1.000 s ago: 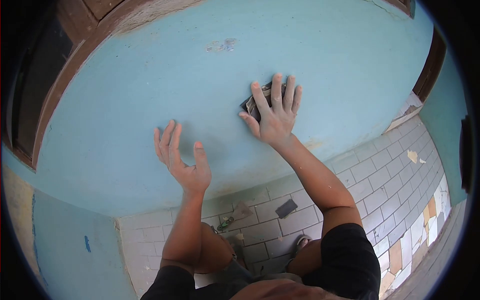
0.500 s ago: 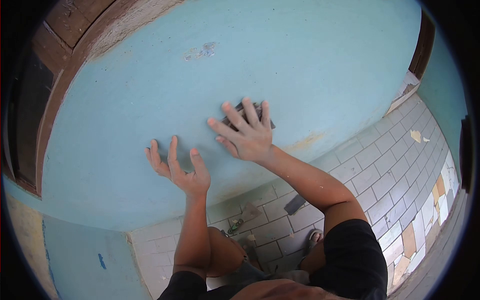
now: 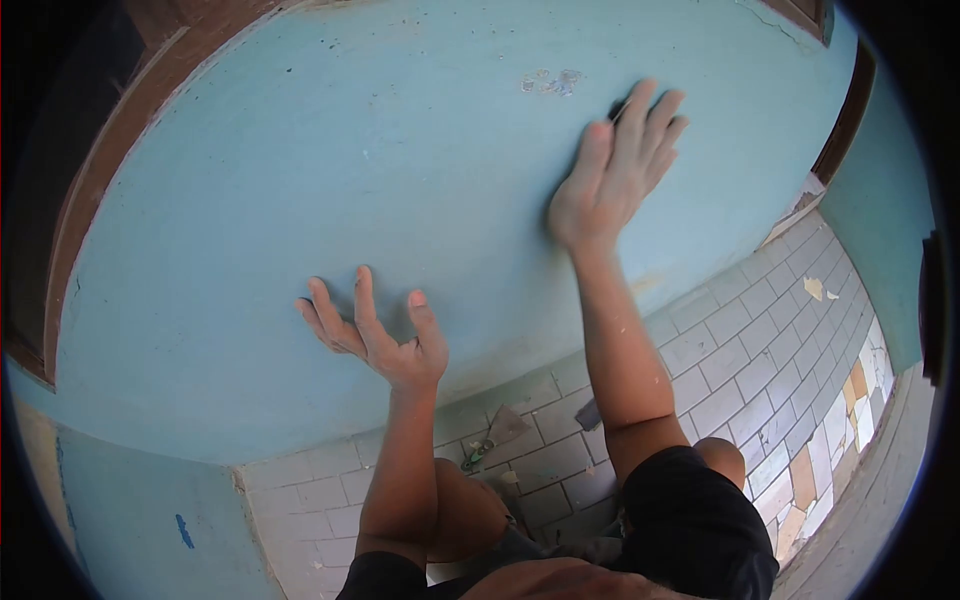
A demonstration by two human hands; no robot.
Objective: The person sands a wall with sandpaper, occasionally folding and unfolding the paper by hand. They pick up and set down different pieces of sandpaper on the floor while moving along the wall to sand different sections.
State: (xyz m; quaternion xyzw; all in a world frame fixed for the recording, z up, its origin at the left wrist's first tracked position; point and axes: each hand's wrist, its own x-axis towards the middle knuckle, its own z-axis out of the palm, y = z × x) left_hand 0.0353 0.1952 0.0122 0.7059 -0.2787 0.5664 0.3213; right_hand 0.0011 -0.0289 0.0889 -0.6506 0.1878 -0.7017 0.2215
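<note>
My right hand (image 3: pixel 625 165) lies against the light blue wall (image 3: pixel 400 200), its fingers stretched upward and a little blurred. Under it is a dark flat piece of sandpaper (image 3: pixel 617 108), mostly hidden by the fingers; only a small dark edge shows beside the index finger. A patch of peeled paint (image 3: pixel 551 83) is on the wall to the left of that hand. Lower and to the left, my left hand (image 3: pixel 390 340) is held up with its fingers spread and nothing in them. Its fingertips are at or very near the wall; contact cannot be made out.
A brown wooden frame (image 3: pixel 95 190) borders the wall on the left. Below is a grey tiled floor (image 3: pixel 700 350) with a green-handled tool (image 3: pixel 478 455), a dark flat piece (image 3: pixel 589 414) and pale scraps (image 3: pixel 813 288). Mixed tile pieces (image 3: pixel 803 478) cover the floor at right.
My right hand has swept up and to the right across the wall with the sandpaper, and its arm is straighter. The view has shifted; my left hand keeps nearly the same spread pose.
</note>
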